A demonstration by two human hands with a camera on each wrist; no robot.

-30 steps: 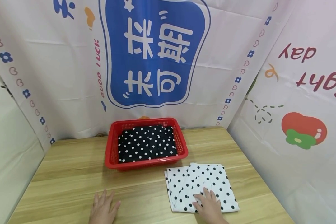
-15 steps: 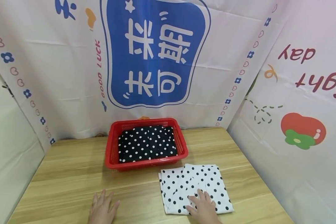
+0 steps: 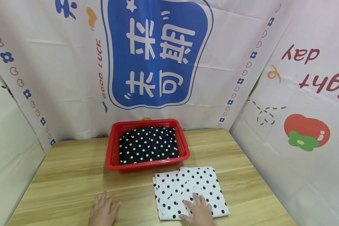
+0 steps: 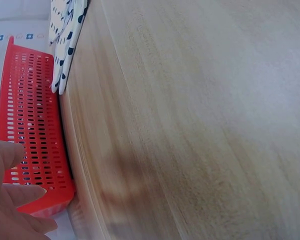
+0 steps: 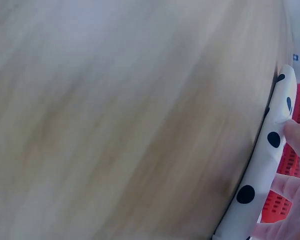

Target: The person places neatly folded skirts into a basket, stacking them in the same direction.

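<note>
A folded white cloth with black dots (image 3: 209,185) lies on the table at the front right. My right hand (image 3: 199,213) rests on its near part with the fingers spread. In the right wrist view, the thumb and fingers of that hand (image 5: 297,145) touch the cloth's top near its thick folded edge (image 5: 257,175). Left of the cloth, my left hand (image 3: 102,212) is spread low over the table and holds nothing. The left wrist view has its fingers (image 4: 27,195) in front of the red plastic basket (image 4: 32,115). Whether the left hand touches the tabletop I cannot tell.
Behind both hands, the red basket (image 3: 148,164) stands near the table's back edge. Folded black cloth with white dots (image 3: 147,144) fills it. Printed white sheets (image 3: 73,62) hang behind and at both sides of the wooden table (image 3: 70,172).
My right hand has slid the white dotted cloth leftward across the table, slightly toward the near edge. The left hand has stayed nearly still, and the basket has not moved.
</note>
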